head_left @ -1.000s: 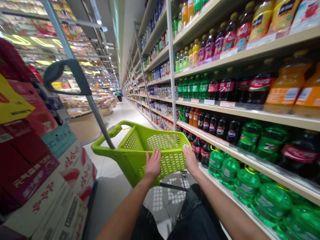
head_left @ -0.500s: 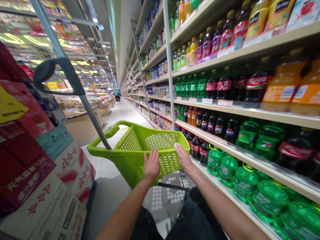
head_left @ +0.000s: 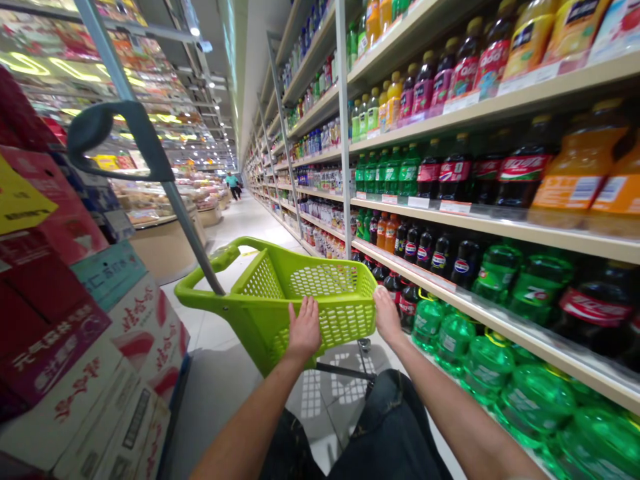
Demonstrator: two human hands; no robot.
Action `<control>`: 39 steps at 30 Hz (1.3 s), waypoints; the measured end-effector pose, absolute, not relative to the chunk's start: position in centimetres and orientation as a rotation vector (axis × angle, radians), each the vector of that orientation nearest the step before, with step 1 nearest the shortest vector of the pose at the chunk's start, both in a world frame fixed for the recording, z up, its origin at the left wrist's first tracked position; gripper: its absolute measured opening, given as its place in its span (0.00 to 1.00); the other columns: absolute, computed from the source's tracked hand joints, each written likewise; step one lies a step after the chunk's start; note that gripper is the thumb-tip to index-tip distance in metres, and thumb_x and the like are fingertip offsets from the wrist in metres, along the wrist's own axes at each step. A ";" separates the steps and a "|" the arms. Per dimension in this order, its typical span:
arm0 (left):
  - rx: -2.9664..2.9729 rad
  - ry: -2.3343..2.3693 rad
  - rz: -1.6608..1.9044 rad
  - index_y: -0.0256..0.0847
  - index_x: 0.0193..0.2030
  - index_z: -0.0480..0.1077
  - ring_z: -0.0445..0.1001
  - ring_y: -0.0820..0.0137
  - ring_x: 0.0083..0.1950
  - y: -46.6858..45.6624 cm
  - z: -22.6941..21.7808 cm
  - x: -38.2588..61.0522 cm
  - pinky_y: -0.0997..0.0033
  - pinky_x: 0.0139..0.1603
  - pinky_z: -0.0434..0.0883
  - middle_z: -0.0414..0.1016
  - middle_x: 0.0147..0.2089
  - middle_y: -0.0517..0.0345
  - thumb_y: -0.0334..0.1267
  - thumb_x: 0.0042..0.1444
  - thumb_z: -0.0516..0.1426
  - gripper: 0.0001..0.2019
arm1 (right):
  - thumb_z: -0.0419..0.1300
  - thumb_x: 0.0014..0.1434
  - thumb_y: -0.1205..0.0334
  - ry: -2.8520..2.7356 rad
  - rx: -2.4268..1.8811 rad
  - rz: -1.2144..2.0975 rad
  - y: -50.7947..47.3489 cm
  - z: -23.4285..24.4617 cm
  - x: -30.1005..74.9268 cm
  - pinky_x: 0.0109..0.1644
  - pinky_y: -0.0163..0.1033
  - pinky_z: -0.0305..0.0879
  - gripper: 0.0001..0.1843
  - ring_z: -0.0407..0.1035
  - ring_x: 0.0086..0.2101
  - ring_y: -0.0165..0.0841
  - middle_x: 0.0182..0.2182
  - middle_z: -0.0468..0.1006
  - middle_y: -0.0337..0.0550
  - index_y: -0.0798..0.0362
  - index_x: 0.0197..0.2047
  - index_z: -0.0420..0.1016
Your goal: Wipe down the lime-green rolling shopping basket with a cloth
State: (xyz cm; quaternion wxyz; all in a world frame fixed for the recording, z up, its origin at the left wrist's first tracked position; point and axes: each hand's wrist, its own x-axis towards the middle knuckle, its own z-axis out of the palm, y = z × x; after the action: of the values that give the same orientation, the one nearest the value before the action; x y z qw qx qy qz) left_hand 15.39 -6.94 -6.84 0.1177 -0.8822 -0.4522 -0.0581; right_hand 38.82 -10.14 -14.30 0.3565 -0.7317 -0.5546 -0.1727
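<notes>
A lime-green shopping cart [head_left: 300,308] with a perforated basket stands in front of me, its basket showing bare inner walls. My left hand [head_left: 304,330] lies flat against the near side of the basket, fingertips stretched up at the rim. At the basket's right end, my right hand [head_left: 388,317] has its fingers closed around the corner of the rim; something whitish shows at the fingertips, too small to name. A grey pole with a dark looped handle [head_left: 123,143] rises from the cart's left end.
Shelves [head_left: 500,220] of bottled drinks run along the right, with large green bottles [head_left: 533,390] at the bottom. Stacked drink cartons [head_left: 125,333] stand close on the left. A person [head_left: 233,187] is far down the tiled aisle [head_left: 250,217].
My right hand has moved rightward along the near rim to the basket's end corner. My left hand stays on the near side. My knee has come up into view, and the distant person has shifted slightly.
</notes>
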 end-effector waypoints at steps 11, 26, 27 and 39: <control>-2.590 -1.336 -0.121 0.30 0.63 0.44 0.36 0.61 0.67 -7.3 -7.1 15.2 0.43 0.61 0.35 0.38 0.67 0.51 0.30 0.42 0.46 0.36 | 0.44 0.50 0.77 -1.479 -1.771 -0.447 -10.0 -13.9 38.0 0.58 0.44 0.53 0.28 0.55 0.55 0.34 0.54 0.65 0.48 0.57 0.54 0.64; -2.501 -1.364 -0.178 0.30 0.62 0.47 0.38 0.61 0.66 -6.0 -6.5 13.1 0.44 0.62 0.33 0.43 0.66 0.48 0.30 0.44 0.46 0.34 | 0.42 0.49 0.81 -1.630 -1.786 -0.460 -9.5 -12.8 34.3 0.56 0.44 0.53 0.30 0.53 0.56 0.34 0.55 0.63 0.47 0.56 0.55 0.63; -2.504 -1.356 -0.179 0.30 0.62 0.47 0.38 0.61 0.66 -6.0 -6.5 13.0 0.44 0.62 0.34 0.43 0.66 0.48 0.30 0.45 0.46 0.34 | 0.42 0.48 0.81 -1.697 -1.749 -0.448 -9.5 -12.7 33.7 0.56 0.44 0.52 0.31 0.52 0.57 0.33 0.56 0.62 0.46 0.54 0.55 0.62; -2.491 -1.328 -0.212 0.30 0.62 0.47 0.37 0.62 0.67 -6.1 -6.6 12.0 0.45 0.62 0.36 0.42 0.66 0.50 0.30 0.46 0.45 0.33 | 0.43 0.48 0.80 -1.779 -1.668 -0.352 -8.8 -11.4 30.6 0.56 0.43 0.51 0.32 0.51 0.57 0.32 0.56 0.62 0.43 0.51 0.56 0.62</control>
State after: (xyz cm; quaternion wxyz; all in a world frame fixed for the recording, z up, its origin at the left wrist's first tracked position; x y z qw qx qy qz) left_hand 12.00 -6.14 -6.61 0.1547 -0.8694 -0.4634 -0.0740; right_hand 30.57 -8.84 -11.40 0.3323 -0.6385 -0.6810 -0.1348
